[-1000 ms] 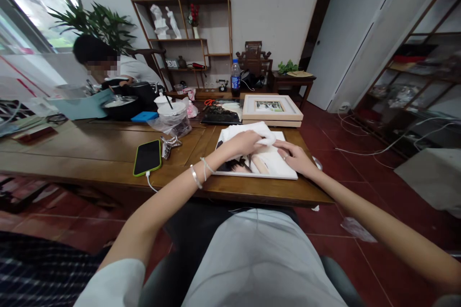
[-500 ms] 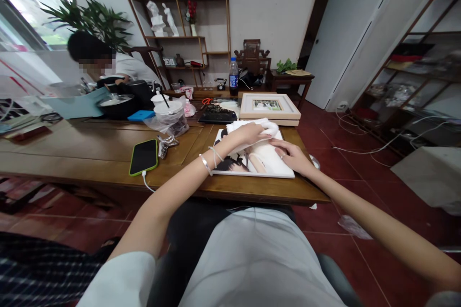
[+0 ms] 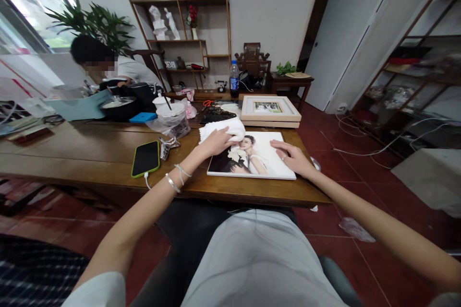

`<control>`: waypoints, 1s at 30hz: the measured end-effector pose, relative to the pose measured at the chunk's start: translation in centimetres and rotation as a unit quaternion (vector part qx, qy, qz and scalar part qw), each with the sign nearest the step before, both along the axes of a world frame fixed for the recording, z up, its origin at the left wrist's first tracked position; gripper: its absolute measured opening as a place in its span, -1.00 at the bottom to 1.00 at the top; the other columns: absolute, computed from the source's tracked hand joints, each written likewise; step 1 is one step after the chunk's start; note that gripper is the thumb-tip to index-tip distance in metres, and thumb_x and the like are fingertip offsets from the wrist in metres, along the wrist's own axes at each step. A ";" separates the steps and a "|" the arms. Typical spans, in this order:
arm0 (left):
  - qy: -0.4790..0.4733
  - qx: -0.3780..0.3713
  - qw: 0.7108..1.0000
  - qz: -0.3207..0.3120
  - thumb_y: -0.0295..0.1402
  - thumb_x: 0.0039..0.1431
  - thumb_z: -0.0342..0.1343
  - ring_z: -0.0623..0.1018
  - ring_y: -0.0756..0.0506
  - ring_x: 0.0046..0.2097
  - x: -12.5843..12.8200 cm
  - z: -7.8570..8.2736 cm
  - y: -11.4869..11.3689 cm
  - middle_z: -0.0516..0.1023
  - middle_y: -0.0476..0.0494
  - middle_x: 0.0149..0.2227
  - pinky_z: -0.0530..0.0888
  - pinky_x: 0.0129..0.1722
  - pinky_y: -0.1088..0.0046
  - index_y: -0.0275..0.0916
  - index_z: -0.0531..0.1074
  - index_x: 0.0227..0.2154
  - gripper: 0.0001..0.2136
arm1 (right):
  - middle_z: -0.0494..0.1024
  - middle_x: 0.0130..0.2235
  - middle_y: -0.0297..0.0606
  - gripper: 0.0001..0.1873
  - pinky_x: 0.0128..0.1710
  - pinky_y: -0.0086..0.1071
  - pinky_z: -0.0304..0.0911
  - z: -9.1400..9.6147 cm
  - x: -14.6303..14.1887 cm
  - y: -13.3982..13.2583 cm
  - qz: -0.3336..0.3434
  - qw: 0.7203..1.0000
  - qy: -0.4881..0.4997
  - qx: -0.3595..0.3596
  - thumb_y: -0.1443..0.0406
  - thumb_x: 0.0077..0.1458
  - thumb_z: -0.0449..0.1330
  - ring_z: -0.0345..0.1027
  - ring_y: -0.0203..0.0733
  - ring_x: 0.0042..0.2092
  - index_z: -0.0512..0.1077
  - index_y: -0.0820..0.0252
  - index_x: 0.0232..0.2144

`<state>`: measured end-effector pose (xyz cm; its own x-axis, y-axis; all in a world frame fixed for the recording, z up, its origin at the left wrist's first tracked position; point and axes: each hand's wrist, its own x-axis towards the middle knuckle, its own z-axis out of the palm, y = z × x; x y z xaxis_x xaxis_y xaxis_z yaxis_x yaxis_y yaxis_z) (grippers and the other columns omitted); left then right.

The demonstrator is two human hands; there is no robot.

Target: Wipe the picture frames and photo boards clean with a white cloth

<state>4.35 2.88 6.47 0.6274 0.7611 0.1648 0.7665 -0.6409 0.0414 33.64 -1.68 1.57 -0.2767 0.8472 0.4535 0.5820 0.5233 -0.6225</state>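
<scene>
A photo panel (image 3: 261,160) with a printed portrait of a person in white holding flowers lies flat near the table's front edge. My left hand (image 3: 218,141) grips a bunched white cloth (image 3: 225,129) at the panel's upper left corner, part of the cloth reaching past its edge. On the panel's right side my right hand (image 3: 291,157) rests flat with fingers stretched out, holding nothing. Just behind the panel stands a pale wooden picture frame (image 3: 271,109) with a small picture in it.
A phone (image 3: 146,159) with a cable lies on the wooden table (image 3: 101,153) to the left. Beyond it are a bagged cup (image 3: 172,117), a blue box (image 3: 143,117) and a cola bottle (image 3: 234,79). A person (image 3: 133,69) sits at the far left.
My left hand has slid left across the panel with the white cloth, uncovering the portrait. My right hand has stayed at the panel's right side.
</scene>
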 end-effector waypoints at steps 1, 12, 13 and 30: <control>0.008 -0.002 1.000 -0.002 -0.21 0.30 -0.17 0.20 -0.24 0.22 0.4 0.0 -0.9 0.34 -0.27 0.11 0.19 0.12 0.22 -0.25 0.40 -0.04 -0.65 | 0.44 0.06 -0.18 -0.68 0.18 -0.13 0.09 0.0 0.0 0.0 -0.001 1.000 0.001 -0.001 0.34 0.10 0.06 0.28 -0.13 0.12 0.47 0.13 -0.10; 0.041 -0.032 0.991 -0.127 -0.29 0.28 -0.07 0.09 -0.15 0.28 1.2 2.4 -15.5 0.23 -0.15 0.21 0.13 0.19 0.19 -0.13 0.49 -0.17 -0.76 | 0.45 0.06 -0.20 -0.68 0.18 -0.12 0.10 0.1 -0.1 -0.1 0.000 1.000 0.010 -0.001 0.34 0.09 0.07 0.28 -0.12 0.11 0.48 0.12 -0.11; 0.044 -0.032 0.990 -0.129 -0.29 0.27 -0.07 0.08 -0.15 0.28 1.1 2.4 -15.5 0.23 -0.16 0.21 0.14 0.18 0.20 -0.14 0.49 -0.17 -0.77 | 0.44 0.06 -0.19 -0.68 0.18 -0.12 0.10 0.1 -0.1 -0.1 -0.001 1.000 0.008 -0.002 0.34 0.09 0.07 0.28 -0.12 0.12 0.48 0.12 -0.11; 0.012 -0.018 0.997 -0.071 -0.10 0.25 -0.10 0.16 -0.22 0.23 0.8 0.4 0.7 0.36 -0.26 0.09 0.13 0.14 0.22 -0.24 0.43 -0.09 -0.62 | 0.45 0.06 -0.20 -0.68 0.18 -0.12 0.11 -0.1 -0.1 0.0 -0.005 1.000 0.010 -0.002 0.34 0.09 0.07 0.29 -0.11 0.11 0.48 0.12 -0.11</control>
